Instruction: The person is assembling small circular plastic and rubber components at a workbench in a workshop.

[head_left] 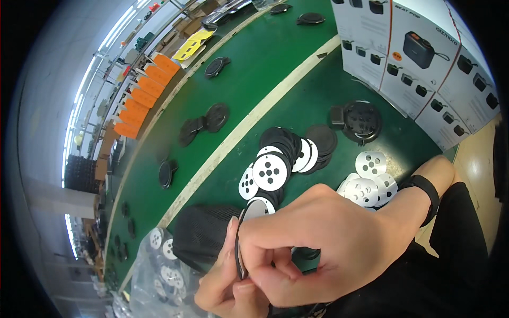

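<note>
The left hand (222, 289) and right hand (328, 244) meet, fingertips pinched on a thin, dark-edged disc (238, 252) held edge-on between them. Beyond, a fanned pile of black and white discs (269, 172) lies on a green bench (302, 100), with perforated white discs (366, 190) near the right wrist.

The right hand (328, 238) partly hides a thin, seemingly black disc (238, 249); the top edge cuts off white boxes (413, 79).

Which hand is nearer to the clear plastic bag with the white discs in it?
The left. The left hand is just to the right of the bag; the right hand is farther right, beyond the left hand.
</note>
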`<action>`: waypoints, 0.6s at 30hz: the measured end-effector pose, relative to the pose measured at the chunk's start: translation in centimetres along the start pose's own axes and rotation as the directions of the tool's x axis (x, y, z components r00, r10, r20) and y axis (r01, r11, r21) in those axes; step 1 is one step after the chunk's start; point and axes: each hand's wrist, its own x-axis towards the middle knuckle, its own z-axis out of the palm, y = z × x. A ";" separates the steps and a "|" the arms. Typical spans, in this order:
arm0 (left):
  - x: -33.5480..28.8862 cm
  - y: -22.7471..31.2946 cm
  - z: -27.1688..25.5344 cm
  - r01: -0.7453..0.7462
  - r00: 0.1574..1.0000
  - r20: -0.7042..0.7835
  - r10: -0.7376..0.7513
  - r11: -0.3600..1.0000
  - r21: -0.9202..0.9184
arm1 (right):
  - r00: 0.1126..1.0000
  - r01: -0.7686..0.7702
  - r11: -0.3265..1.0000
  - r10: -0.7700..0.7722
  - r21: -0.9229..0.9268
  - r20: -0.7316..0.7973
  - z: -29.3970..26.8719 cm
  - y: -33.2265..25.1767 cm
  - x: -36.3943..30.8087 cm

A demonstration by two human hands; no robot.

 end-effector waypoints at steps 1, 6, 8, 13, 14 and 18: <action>0.1 -0.1 0.0 -0.002 1.000 -0.012 0.002 1.000 0.000 | 1.000 0.002 1.000 -0.002 0.018 -0.002 0.1 0.0 0.0; -0.3 -0.6 -0.9 -0.047 0.998 0.025 0.050 0.993 -0.111 | 0.999 0.043 0.996 -0.042 0.073 -0.013 0.1 0.1 0.0; -0.6 -0.4 -1.5 -0.024 1.000 0.010 0.023 0.996 0.081 | 0.999 0.037 0.999 -0.037 0.022 0.011 -0.2 0.0 -0.1; 0.3 -0.7 -0.8 -0.173 0.984 -0.016 0.179 0.965 0.196 | 0.999 0.035 0.999 -0.035 0.036 0.016 -0.3 -0.2 -0.2; 0.6 -0.7 -0.1 -0.200 0.979 -0.025 0.205 0.973 0.115 | 0.999 0.044 0.997 -0.043 0.058 -0.013 -0.2 -0.1 -0.2; 0.9 0.1 2.3 -0.019 0.908 -0.404 0.109 0.975 0.221 | 0.993 0.092 0.995 -0.088 0.048 -0.081 0.0 0.5 0.0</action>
